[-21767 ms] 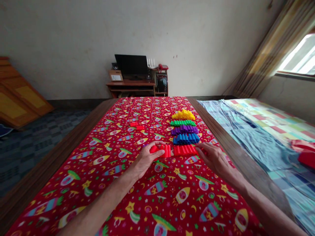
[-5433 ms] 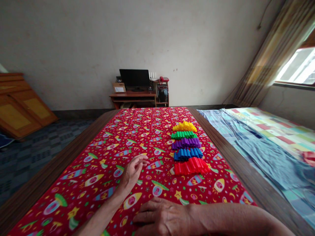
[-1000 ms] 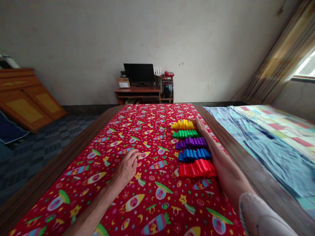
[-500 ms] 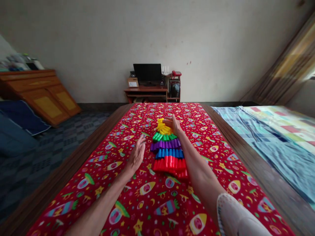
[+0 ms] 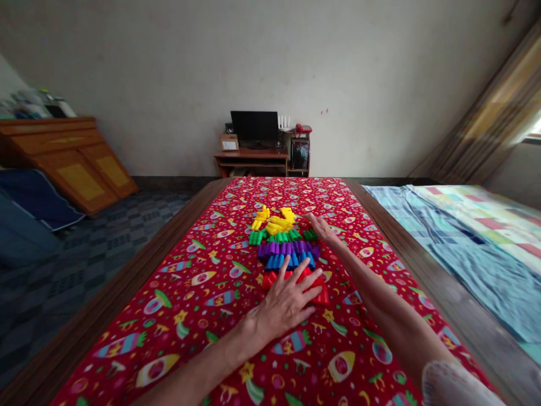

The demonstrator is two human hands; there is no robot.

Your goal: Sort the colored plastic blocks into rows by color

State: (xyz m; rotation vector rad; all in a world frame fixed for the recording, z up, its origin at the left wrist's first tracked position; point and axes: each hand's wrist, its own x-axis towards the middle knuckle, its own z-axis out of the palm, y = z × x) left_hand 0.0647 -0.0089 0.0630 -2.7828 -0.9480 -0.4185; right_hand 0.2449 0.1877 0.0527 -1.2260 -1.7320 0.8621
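Note:
Small glossy tube-like pieces lie on the cloth in bands of colour. Yellow pieces [image 5: 279, 224] are at the far end in loose clumps, followed by green pieces [image 5: 280, 237], purple pieces [image 5: 287, 248], blue pieces [image 5: 275, 261] and, nearest me, red pieces [image 5: 270, 279]. My left hand [image 5: 285, 301] is spread palm down, its fingers over the red pieces and partly hiding them; whether it presses on them I cannot tell. Out to the right, my right hand [image 5: 322, 229] has its fingers stretched beside a small green clump [image 5: 310, 234], holding nothing visible.
A red patterned cloth [image 5: 203, 316] covers the long wooden table [image 5: 406, 276]. Beyond its far end stands a desk [image 5: 253, 153] with a monitor [image 5: 254, 126]. A bed [image 5: 477, 237] is to the right, a wooden cabinet [image 5: 84, 163] to the left.
My left hand has moved right, onto the red pieces. My right hand has shifted right, away from the yellow pieces. The yellow and green pieces now lie spread wider, in separate clumps.

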